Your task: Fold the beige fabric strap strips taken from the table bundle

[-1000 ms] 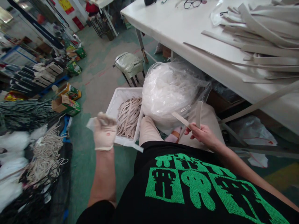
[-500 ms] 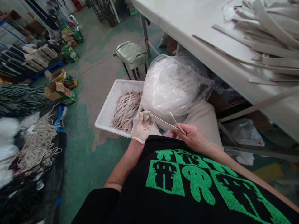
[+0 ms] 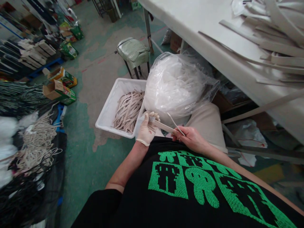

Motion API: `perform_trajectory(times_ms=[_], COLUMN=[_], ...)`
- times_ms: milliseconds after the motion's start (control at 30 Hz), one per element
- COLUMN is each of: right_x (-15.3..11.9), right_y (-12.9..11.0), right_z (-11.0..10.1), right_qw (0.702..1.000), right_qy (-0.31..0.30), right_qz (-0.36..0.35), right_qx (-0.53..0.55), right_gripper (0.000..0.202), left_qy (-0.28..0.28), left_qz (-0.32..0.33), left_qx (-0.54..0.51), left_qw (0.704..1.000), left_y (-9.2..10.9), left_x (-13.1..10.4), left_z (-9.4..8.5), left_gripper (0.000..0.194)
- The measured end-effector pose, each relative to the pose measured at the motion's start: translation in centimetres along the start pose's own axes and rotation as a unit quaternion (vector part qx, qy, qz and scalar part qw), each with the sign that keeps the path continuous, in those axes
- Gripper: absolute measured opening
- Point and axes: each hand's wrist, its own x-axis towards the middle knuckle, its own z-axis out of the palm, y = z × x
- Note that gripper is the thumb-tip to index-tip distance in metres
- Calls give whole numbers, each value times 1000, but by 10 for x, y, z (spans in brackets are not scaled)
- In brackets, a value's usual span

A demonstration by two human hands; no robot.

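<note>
A flat beige strip (image 3: 164,126) stretches between my two hands above my lap. My gloved left hand (image 3: 147,129) is closed round its left end, with a bit of clear plastic at the fingers. Bare-skinned, my right hand (image 3: 190,138) pinches the strip's other end, and a thin free end (image 3: 174,121) sticks up from those fingers. Left of my left hand is a white tub (image 3: 108,109) holding a heap of beige strips (image 3: 129,109). A large clear bag (image 3: 175,85) with whitish contents lies just beyond my hands.
At upper right a pale table (image 3: 185,20) carries a pile of wide beige strips (image 3: 282,41). A green-covered stool (image 3: 133,52) stands beyond the tub. Cord bundles (image 3: 38,142) and open cartons (image 3: 58,91) are at the left.
My left hand has shifted slightly right, towards my right hand. My right hand has moved a little left, and the free end of the strip has moved left with it.
</note>
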Motion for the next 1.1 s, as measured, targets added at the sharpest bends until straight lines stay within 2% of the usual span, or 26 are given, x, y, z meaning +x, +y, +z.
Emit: perform_trajectory(times_ms=[433, 600, 700, 867, 1100], right_x=[2, -1, -2, -2, 0], right_y=[3, 1, 0, 2, 6], right_z=[1, 2, 4, 5, 5], right_qw=[989, 988, 988, 988, 989], right_qy=[17, 6, -4, 6, 29], right_qz=[41, 36, 39, 41, 36], right_qx=[141, 153, 150, 148, 142], right_gripper=[54, 53, 51, 53, 51], left_qy=[50, 68, 80, 52, 42], left_qz=[-29, -9, -9, -13, -14], left_qx=[-33, -40, -22, -8, 2], left_qw=[998, 997, 996, 999, 999], left_y=[-3, -4, -5, -5, -7], left_x=[2, 4, 4, 4, 5], left_z=[-1, 0, -1, -2, -6], left_gripper=[38, 39, 33, 32, 32])
